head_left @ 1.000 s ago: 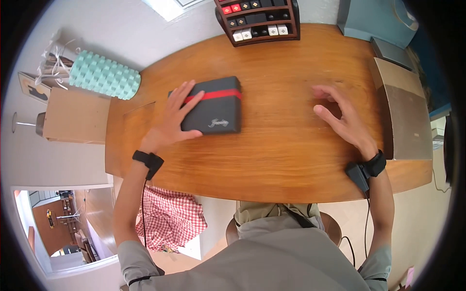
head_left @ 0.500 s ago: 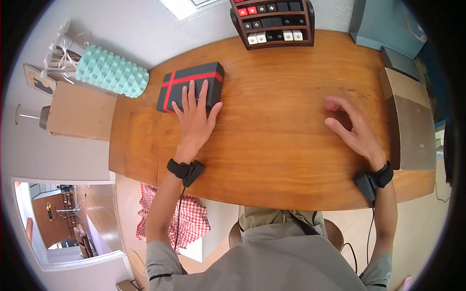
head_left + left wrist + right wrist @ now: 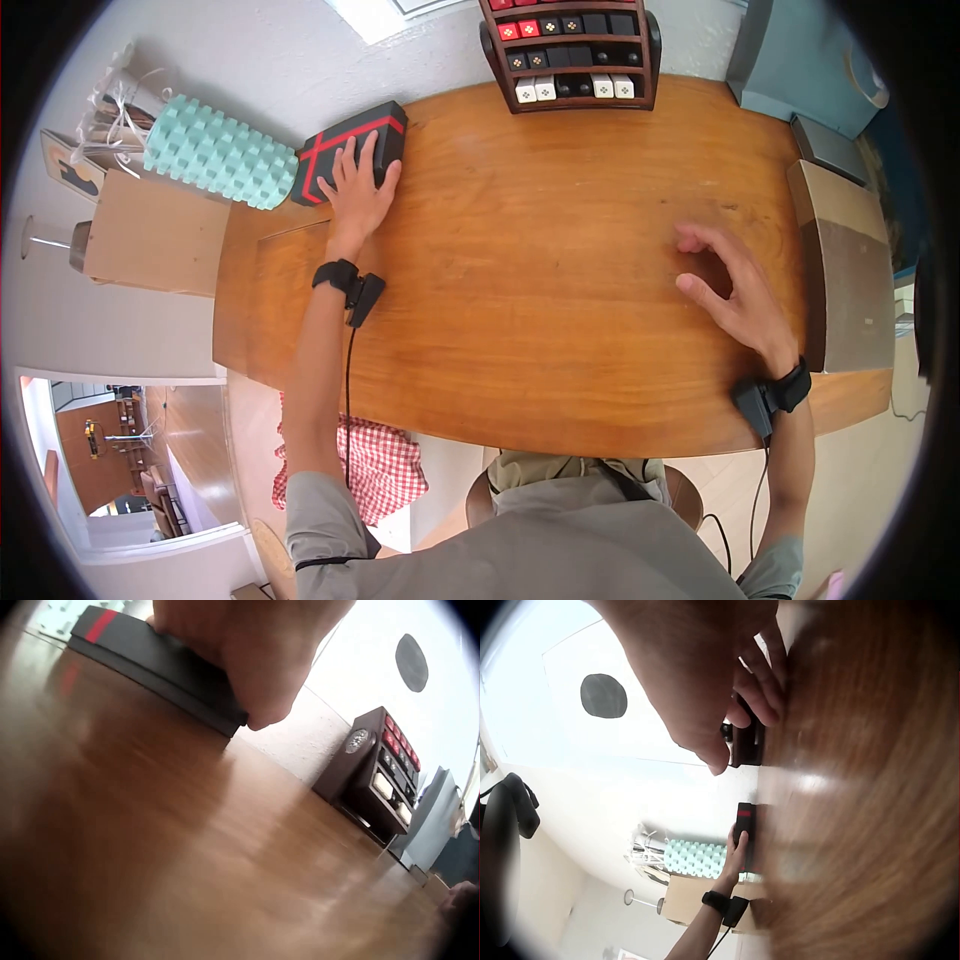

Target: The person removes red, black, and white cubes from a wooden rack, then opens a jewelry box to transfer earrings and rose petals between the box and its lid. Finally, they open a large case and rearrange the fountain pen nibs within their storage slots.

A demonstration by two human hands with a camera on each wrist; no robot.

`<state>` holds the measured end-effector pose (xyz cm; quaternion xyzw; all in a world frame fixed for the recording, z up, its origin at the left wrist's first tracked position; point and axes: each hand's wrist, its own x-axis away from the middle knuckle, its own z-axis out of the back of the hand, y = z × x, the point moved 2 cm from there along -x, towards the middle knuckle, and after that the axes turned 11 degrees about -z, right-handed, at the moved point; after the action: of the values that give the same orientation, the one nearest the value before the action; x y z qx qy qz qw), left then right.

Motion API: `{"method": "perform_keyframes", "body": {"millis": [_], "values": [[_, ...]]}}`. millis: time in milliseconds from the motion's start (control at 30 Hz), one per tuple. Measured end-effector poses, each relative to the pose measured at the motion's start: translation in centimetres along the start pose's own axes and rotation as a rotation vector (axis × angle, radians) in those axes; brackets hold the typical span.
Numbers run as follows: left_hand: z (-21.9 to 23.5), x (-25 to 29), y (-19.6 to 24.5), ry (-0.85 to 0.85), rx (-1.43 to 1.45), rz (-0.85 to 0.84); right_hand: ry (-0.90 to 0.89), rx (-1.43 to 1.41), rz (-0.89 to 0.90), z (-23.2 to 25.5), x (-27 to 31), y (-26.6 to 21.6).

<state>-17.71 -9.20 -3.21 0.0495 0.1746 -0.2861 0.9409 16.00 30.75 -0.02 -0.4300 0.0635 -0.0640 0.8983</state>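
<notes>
A black gift box (image 3: pixel 393 148) with crossed red ribbon bands lies at the back left of the table, close by the mint-green foam roller (image 3: pixel 222 152). My left hand (image 3: pixel 358 200) rests on its lid with the fingers spread, the thumb toward the box's right edge. In the left wrist view the dark side of the box (image 3: pixel 161 671) runs low along the tabletop, the hand covering part of the lid. Over at the right, my right hand (image 3: pixel 738 290) rests by the table with loosely bent fingers, thumb and fingertips apart, holding nothing.
A dark wooden rack (image 3: pixel 570 58) with red, black and white small boxes stands at the back. A cardboard box (image 3: pixel 850 265) lines the right edge, with a blue-grey bag (image 3: pixel 795 65) behind it. Another cardboard box (image 3: pixel 150 235) is at the left.
My left hand has moved the gift box left and back across the table, up beside the foam roller. The right hand has stayed at the right, hardly changed.
</notes>
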Motion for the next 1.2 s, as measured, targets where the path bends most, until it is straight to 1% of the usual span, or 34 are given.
{"method": "perform_keyframes", "body": {"millis": [167, 400, 567, 633, 667, 733, 767, 800, 833, 867, 900, 933, 967, 1000, 1033, 1067, 1100, 1133, 1167, 1200], "values": [[-0.6, -1.4, -3.1, 0.012, -0.007, 0.021, -0.009, 0.003, -0.01, 0.0, -0.2, 0.0], [-1.2, -2.5, -6.6, 0.021, 0.038, 0.008, -0.012, 0.033, -0.041, 0.0, -0.1, 0.3], [-0.7, -3.2, -7.9, -0.028, 0.104, 0.022, 0.009, 0.013, -0.035, -0.1, 0.1, 0.0], [-0.1, -3.3, -8.1, -0.115, 0.155, 0.032, 0.021, 0.042, 0.017, -0.1, 0.1, 0.2], [0.0, -3.3, -8.4, -0.113, 0.156, 0.018, 0.034, 0.041, 0.012, 0.0, 0.1, 0.3], [-0.2, -2.7, -8.4, -0.018, 0.057, -0.045, 0.027, 0.041, 0.033, 0.0, 0.2, 0.5], [0.9, -2.5, -6.9, 0.083, 0.111, -0.112, 0.042, 0.048, 0.023, 0.0, 0.1, 0.6], [1.9, -2.3, -5.3, 0.183, 0.18, -0.185, 0.038, 0.054, 0.056, -0.2, 0.1, 0.5], [3.5, -1.7, -2.4, 0.279, 0.208, -0.263, 0.036, 0.073, 0.074, 0.0, 0.3, 0.7], [5.5, -0.9, 1.0, 0.213, 0.563, -0.154, 0.021, 0.063, 0.066, -0.2, 0.3, 1.1], [4.5, -0.4, 1.5, 0.27, 0.752, -0.128, 0.011, 0.061, 0.051, -0.2, 0.3, 1.7], [5.8, 1.3, 5.1, 0.234, 1.024, -0.026, -0.02, 0.054, 0.02, 0.1, 0.3, 1.6], [7.6, 2.6, 8.8, 0.183, 1.17, 0.031, -0.05, 0.029, 0.0, 0.2, 0.0, 1.4], [8.6, 3.6, 11.4, 0.124, 1.302, 0.089, -0.027, 0.043, -0.022, 0.2, -0.2, 1.2], [8.3, 4.4, 12.6, 0.11, 1.325, 0.068, -0.054, -0.007, -0.043, 0.2, -0.2, 1.1], [7.5, 5.1, 13.6, 0.057, 1.53, 0.109, -0.082, -0.057, -0.065, 0.4, 0.2, 1.0], [6.6, 5.5, 14.5, 0.0, 1.734, 0.155, -0.063, -0.041, -0.083, 0.7, 0.6, 0.4], [5.7, 5.8, 15.4, -0.005, 1.755, 0.14, -0.038, -0.173, -0.136, 1.2, 1.1, -0.3], [4.7, 6.1, 16.3, -0.072, 1.844, 0.102, -0.016, -0.308, -0.184, 1.7, 1.6, -0.9], [4.0, 6.2, 16.9, -0.139, 1.93, 0.062, -0.006, -0.294, -0.189, 2.6, 2.2, -1.6]]}}
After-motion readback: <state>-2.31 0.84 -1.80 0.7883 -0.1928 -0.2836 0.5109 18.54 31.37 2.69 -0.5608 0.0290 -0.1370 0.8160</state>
